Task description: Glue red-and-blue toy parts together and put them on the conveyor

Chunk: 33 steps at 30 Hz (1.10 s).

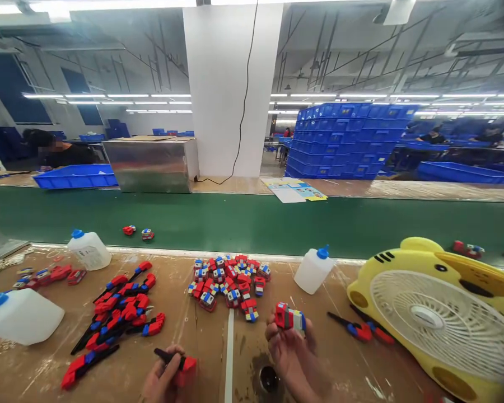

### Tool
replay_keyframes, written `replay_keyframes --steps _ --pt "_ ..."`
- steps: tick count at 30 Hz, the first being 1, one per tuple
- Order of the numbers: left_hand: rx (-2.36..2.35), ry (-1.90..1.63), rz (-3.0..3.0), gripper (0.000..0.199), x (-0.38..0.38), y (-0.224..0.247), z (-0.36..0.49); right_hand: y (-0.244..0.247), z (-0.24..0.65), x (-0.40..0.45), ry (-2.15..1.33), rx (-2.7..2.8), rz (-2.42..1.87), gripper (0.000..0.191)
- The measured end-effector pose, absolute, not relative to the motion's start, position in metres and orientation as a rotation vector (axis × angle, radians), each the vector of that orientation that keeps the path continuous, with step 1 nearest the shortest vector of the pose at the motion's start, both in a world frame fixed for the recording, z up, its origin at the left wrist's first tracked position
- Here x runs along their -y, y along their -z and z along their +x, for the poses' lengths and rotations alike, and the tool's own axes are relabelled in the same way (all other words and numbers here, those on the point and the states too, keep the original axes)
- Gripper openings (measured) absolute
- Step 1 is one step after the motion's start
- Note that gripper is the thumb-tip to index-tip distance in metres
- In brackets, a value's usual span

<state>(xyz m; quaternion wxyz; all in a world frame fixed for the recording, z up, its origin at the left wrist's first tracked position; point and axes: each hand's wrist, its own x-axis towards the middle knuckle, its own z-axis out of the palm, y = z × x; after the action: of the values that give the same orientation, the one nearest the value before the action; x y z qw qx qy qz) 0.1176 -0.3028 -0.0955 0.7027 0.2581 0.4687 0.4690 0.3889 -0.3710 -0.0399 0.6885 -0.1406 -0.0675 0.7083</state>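
Observation:
My left hand (164, 376) is closed around a red toy part with a black rod (187, 365), low over the brown tabletop. In my right hand (292, 352) is a small red, white and blue toy block (289, 318), held up between thumb and fingers. Beyond my hands lies a heap of similar red, white and blue toy blocks (231, 280). Left of my left hand is a pile of red and blue parts with black rods (124, 305). A small dark round cup (269, 379) sits on a stained patch beside my right wrist.
A yellow animal-shaped fan (428, 313) takes up the right side; two rod parts (361, 330) lie beside it. White blue-capped bottles (314, 271) stand left and right. Behind runs a green conveyor belt (235, 221) carrying a few blocks. A person (63, 154) sits at the far left.

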Motion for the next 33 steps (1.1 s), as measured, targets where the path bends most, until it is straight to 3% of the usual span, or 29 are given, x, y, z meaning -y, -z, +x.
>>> replay_keyframes --steps 5,11,17,20,28,33 --pt "-0.877 -1.075 0.500 0.049 0.323 0.087 0.171 0.039 0.382 0.396 -1.618 -0.043 -0.182 0.030" --pt "-0.657 -0.976 0.466 0.041 0.327 0.081 0.192 0.057 0.390 0.416 -1.563 0.053 -0.334 0.043" --pt "-0.668 -0.862 0.567 0.062 0.334 0.076 0.189 0.059 0.389 0.439 -0.882 0.648 -1.018 0.055" --pt "-0.664 -0.841 0.618 0.063 0.340 0.075 0.191 0.046 0.394 0.448 -0.627 0.999 -1.215 0.047" --pt "-0.650 -0.791 0.598 0.055 0.349 0.075 0.190 0.033 0.400 0.459 -0.396 1.240 -1.299 0.061" --pt "-0.705 -0.803 0.656 0.060 0.349 0.076 0.190 0.037 0.400 0.459 -0.399 1.240 -1.325 0.061"
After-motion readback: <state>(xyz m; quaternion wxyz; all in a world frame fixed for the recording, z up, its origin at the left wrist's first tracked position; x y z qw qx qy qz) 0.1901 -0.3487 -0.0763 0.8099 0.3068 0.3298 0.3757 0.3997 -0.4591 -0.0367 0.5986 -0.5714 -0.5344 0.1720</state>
